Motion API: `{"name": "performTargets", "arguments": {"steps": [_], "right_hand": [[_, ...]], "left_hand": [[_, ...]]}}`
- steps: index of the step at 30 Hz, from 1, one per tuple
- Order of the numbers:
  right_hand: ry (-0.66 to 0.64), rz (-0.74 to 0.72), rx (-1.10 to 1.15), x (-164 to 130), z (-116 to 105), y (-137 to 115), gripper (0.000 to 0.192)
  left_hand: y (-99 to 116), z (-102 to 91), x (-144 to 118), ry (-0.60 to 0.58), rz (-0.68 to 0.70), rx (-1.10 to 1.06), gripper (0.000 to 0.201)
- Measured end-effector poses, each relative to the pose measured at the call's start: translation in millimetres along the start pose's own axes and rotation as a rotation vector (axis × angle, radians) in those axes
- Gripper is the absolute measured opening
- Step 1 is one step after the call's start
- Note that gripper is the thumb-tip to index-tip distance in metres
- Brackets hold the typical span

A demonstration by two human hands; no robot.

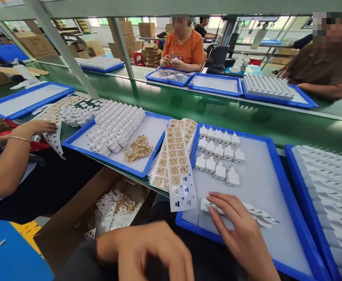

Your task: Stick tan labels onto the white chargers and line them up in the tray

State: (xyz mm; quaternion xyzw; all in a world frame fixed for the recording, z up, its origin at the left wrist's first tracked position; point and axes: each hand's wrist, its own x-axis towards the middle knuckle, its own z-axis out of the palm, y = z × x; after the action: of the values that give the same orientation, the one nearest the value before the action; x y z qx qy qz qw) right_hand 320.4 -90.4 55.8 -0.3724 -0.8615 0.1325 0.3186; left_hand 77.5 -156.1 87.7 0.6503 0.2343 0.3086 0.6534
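My right hand (238,224) is closed, thumb and fingertips on a white charger (205,205) low over a blue-rimmed tray (255,175). Beside that hand lie several thin white pieces (261,215), partly covered by it. Farther up the tray, white plug chargers (218,169) stand in rows, pins upward. My left hand (155,248) is bent downward in front of the tray, somewhat blurred. Its fingertips are cut off by the lower picture edge, so its grip is hidden. Sheets of tan stickers (176,156) overlap the tray's left rim.
Another tray (156,128) holds chargers and a pile of tan pieces (138,148). A co-worker's hand (40,127) is at the left. An open carton (62,218) with scraps stands below the bench. A full tray (328,195) is at right; a green belt (171,101) runs behind.
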Motion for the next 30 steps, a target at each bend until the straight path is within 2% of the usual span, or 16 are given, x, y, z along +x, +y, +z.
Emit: {"name": "performTargets", "arguments": {"steps": [1,4,5,6,9,13,15,19,21,23,25,27,28,30], "right_hand": [[-0.054,-0.023,-0.032,12.1,4.3,-4.9,0.018],[-0.248,-0.007,-0.179,41.0,10.9,-7.1,0.02],[-0.333,0.018,-0.224,47.8,12.4,-4.5,0.021],[-0.419,0.048,-0.257,53.6,14.0,-1.1,0.022],[-0.588,0.128,-0.232,67.7,21.4,11.9,0.032],[-0.67,0.228,0.041,84.9,33.1,28.7,0.05],[-0.644,0.332,0.197,92.4,36.9,33.7,0.044],[-0.443,0.524,0.631,101.2,35.2,30.6,0.032],[-0.427,0.565,0.832,101.6,29.0,24.8,0.036],[-0.471,0.579,0.952,100.1,21.4,20.9,0.042],[-0.54,0.576,0.985,97.8,15.1,21.0,0.044],[-0.583,0.547,0.91,95.6,11.9,23.9,0.041],[-0.575,0.505,0.82,94.7,11.4,25.2,0.038],[-0.469,0.353,0.562,93.5,11.7,25.7,0.033]], "left_hand": [[-3.9,-7.8,-1.4,0.085,-0.066,-0.009,0.051],[-24.7,-26.2,-7.4,0.546,-0.367,0.25,0.043],[-33.7,-30.4,-9.7,0.632,-0.45,0.353,0.042],[-42.9,-33.6,-11.9,0.669,-0.514,0.423,0.042],[-67.3,-37.8,-15.2,0.623,-0.593,0.392,0.045],[-86.8,-36.5,-9.0,0.628,-0.535,0.216,0.047],[-91.8,-35.7,-3.8,0.666,-0.491,0.148,0.045],[-94.1,-36.8,4.2,0.721,-0.371,-0.03,0.042],[-92.2,-38.6,7.3,0.746,-0.307,-0.175,0.045],[-89.1,-40.4,11.7,0.766,-0.247,-0.36,0.05],[-85.6,-41.3,18.9,0.781,-0.189,-0.554,0.054],[-82.3,-41.2,28.7,0.808,-0.14,-0.674,0.053],[-81.0,-40.8,34.2,0.828,-0.122,-0.693,0.051],[-79.2,-40.0,44.9,0.871,-0.082,-0.665,0.046]]}}
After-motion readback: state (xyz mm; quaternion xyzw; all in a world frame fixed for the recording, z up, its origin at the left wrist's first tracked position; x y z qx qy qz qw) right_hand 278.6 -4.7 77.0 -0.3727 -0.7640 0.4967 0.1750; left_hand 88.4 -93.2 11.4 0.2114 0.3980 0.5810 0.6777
